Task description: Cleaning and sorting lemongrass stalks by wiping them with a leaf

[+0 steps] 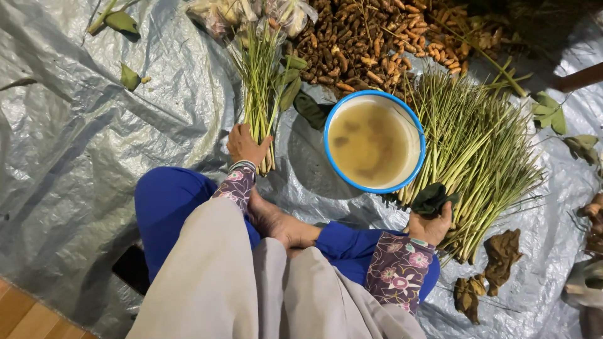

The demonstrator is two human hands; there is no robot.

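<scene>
The left hand [246, 144] clamps its grip on a lemongrass bundle [259, 88]. The right hand [430, 225] grips a dark leaf [433, 199], with the blue-rimmed bowl [375, 141] between the two hands.

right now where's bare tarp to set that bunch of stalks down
The widest free patch of grey tarp lies left of the left hand and its stalk bunch, with only stray leaves near the top. It is crowded around the blue-rimmed bowl, the roots heap and the big stalk pile by the right hand.
</scene>
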